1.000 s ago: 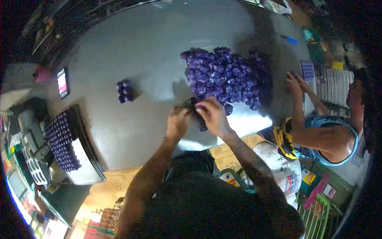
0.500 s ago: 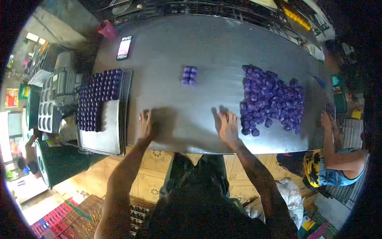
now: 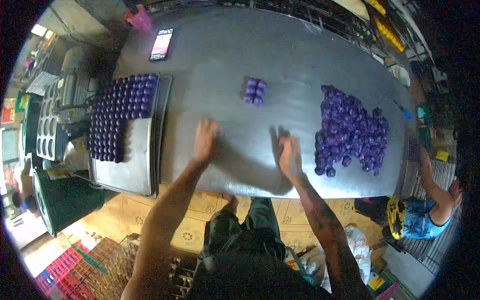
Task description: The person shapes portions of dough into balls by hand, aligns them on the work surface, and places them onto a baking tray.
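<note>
My left hand (image 3: pixel 206 141) is over the metal table, smeared by motion, and its fingers cannot be made out. My right hand (image 3: pixel 290 155) is low over the table with fingers curled in; whatever lies under them is hidden. Beyond the hands sits a small block of smooth purple dough balls (image 3: pixel 255 92), in two rows. A large heap of rough purple dough pieces (image 3: pixel 352 130) lies right of my right hand. To the left, rows of smooth purple dough balls (image 3: pixel 117 117) cover part of a metal tray (image 3: pixel 135 150).
The metal table (image 3: pixel 220 55) carries a lit phone (image 3: pixel 161 45) and a pink cup (image 3: pixel 139 19) at the far left. Stacked moulded pans (image 3: pixel 47 122) and a green bin (image 3: pixel 67 200) stand left. Another person (image 3: pixel 425 215) is at the right end.
My left hand has moved up and inward, away from the tray. My right hand's fingers have curled in from lying spread. The camera view has shifted and tilted slightly.
</note>
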Action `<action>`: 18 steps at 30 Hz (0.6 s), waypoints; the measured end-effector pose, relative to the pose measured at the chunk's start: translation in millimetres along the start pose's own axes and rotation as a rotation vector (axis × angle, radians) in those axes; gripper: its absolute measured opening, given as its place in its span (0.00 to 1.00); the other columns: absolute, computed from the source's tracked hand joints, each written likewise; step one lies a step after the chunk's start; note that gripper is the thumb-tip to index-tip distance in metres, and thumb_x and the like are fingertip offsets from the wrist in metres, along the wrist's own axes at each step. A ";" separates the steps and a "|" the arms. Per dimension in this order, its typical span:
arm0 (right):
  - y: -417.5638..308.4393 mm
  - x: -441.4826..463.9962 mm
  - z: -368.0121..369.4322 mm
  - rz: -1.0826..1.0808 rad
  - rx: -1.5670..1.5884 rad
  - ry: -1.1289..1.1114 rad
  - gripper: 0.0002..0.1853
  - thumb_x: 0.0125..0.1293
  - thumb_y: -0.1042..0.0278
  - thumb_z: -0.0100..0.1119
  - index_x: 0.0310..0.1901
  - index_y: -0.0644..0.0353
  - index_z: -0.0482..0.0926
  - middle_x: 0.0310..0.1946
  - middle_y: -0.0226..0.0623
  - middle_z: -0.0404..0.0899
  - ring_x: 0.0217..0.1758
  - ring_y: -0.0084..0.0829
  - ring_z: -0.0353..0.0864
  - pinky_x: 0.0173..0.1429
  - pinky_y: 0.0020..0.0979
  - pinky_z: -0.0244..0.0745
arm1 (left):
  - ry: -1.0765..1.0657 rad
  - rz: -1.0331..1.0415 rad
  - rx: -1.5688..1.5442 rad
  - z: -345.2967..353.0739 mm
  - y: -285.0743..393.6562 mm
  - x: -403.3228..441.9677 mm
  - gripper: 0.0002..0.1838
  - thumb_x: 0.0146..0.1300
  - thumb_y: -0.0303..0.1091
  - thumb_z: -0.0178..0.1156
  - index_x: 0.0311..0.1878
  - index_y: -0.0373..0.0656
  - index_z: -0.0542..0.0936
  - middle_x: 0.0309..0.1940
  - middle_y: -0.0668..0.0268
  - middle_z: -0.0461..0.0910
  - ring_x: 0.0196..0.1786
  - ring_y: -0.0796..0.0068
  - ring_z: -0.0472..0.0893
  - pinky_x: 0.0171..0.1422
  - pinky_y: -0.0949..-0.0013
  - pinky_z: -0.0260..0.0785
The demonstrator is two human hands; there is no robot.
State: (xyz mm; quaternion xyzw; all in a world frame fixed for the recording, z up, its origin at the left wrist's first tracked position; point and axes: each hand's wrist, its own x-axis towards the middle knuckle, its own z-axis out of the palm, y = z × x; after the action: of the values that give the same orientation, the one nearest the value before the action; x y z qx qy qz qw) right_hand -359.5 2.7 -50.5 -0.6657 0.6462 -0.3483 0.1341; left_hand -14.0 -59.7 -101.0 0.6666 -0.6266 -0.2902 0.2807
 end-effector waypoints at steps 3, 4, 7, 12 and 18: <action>33.0 -10.0 -13.7 -0.115 -0.046 -0.071 0.10 0.63 0.84 0.51 0.45 0.64 0.76 0.40 0.49 0.76 0.48 0.54 0.75 0.49 0.52 0.70 | 0.069 0.436 0.136 -10.3 -40.6 -18.9 0.18 0.64 0.25 0.57 0.57 0.44 0.77 0.58 0.46 0.72 0.63 0.37 0.72 0.69 0.42 0.65; 21.0 16.0 -23.3 -0.099 -0.142 -0.077 0.10 0.63 0.84 0.51 0.44 0.64 0.76 0.40 0.49 0.76 0.47 0.54 0.75 0.48 0.51 0.70 | 0.081 0.519 0.166 -11.5 -38.3 -12.7 0.18 0.63 0.24 0.57 0.58 0.44 0.77 0.59 0.45 0.73 0.64 0.36 0.72 0.69 0.42 0.65; 9.3 100.5 -8.2 -0.118 -0.194 0.004 0.09 0.64 0.84 0.51 0.43 0.65 0.76 0.39 0.49 0.75 0.45 0.53 0.74 0.44 0.47 0.70 | 0.213 0.178 0.321 -30.2 59.7 65.4 0.22 0.61 0.20 0.56 0.60 0.43 0.78 0.68 0.45 0.71 0.69 0.34 0.70 0.72 0.41 0.67; 42.1 69.6 -4.9 -0.077 -0.146 -0.329 0.09 0.64 0.80 0.52 0.45 0.63 0.75 0.43 0.50 0.77 0.48 0.54 0.75 0.49 0.51 0.69 | 0.068 0.144 0.312 28.5 -20.0 32.2 0.27 0.61 0.22 0.57 0.66 0.43 0.76 0.73 0.45 0.67 0.74 0.34 0.66 0.76 0.40 0.65; 46.4 171.0 16.0 -0.267 -0.154 -0.143 0.03 0.65 0.80 0.52 0.36 0.60 0.73 0.33 0.45 0.74 0.41 0.47 0.75 0.49 0.49 0.68 | 0.071 0.111 0.432 -5.2 61.0 122.6 0.26 0.68 0.27 0.53 0.70 0.47 0.76 0.71 0.43 0.68 0.75 0.33 0.65 0.79 0.40 0.59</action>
State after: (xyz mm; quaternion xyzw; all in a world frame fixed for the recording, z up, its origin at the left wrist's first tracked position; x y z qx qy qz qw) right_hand -398.2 -170.8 -41.6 -0.7769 0.5656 -0.2644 0.0809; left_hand -45.5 -185.5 -56.8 0.6855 -0.6997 -0.1095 0.1689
